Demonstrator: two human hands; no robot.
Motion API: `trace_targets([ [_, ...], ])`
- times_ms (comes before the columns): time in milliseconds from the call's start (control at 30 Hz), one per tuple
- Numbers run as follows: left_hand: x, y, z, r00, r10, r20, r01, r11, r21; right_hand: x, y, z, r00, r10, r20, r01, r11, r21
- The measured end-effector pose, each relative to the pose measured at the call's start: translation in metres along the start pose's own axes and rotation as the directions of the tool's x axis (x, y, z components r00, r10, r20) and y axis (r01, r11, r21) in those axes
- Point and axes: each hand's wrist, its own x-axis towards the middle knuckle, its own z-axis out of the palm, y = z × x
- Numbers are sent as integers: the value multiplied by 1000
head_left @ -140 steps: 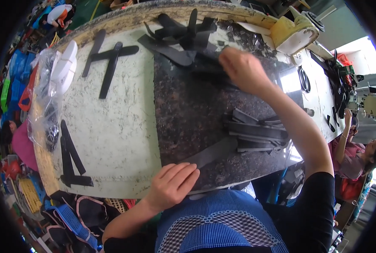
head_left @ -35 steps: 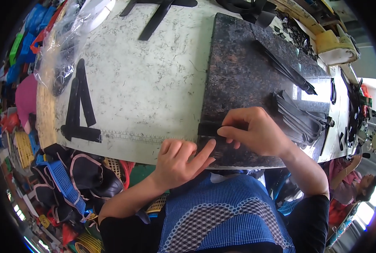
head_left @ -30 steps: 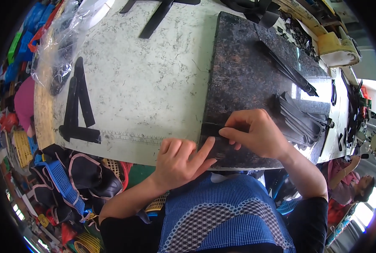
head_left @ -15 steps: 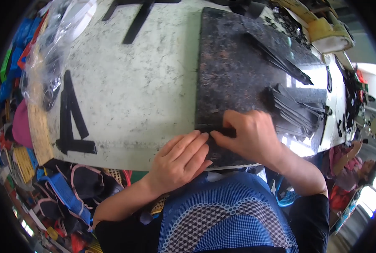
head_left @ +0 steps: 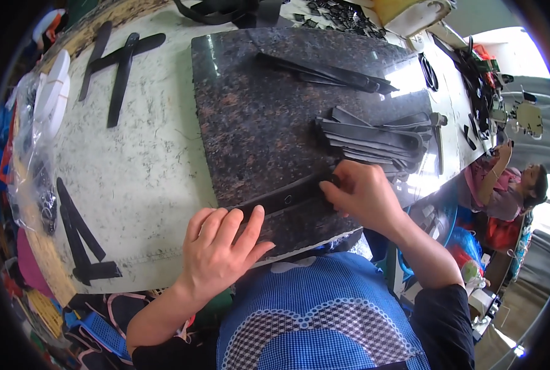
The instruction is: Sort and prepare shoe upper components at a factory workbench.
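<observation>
A long black strip, apparently leather or a similar material, lies along the near side of a dark speckled stone slab. A small ring-shaped mark shows near its middle. My left hand rests with its fingers apart on the strip's left end. The right end is pinched between the thumb and fingers of my right hand, at the slab's near right part. Just beyond that hand lies a fanned pile of grey-black strips. Farther back on the slab is a narrow bundle of black strips.
The slab sits on a white, scuffed worktable. Loose black strips lie at its left, with crossed strips farther back. Clear plastic wrap lines the left edge. Another person is at the far right.
My hands have moved apart, the left one leftward, uncovering the black strip between them. The left fingers have spread. The whole view has turned, so the slab appears farther left.
</observation>
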Motion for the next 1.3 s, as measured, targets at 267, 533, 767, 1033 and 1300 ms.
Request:
trace_targets([
  [267,69,-39,-9,977,136,-164,-152,985,-87,-42,-13,-53,952,-286,-104,288,958,1],
  [533,195,-112,30,969,27,-244,-29,1000,-7,-25,35,-134,838,-205,-506,-50,894,-445],
  [767,251,-159,33,931,-345,-124,349,937,11,122,-25,-123,860,-421,-289,439,898,0],
  [1033,241,-151,31,974,-219,-56,173,883,-437,243,-68,-78,972,-170,-160,233,756,612],
  [1300,232,-172,5,941,-133,-311,189,969,157,223,-72,-75,688,-590,-423,671,740,59],
])
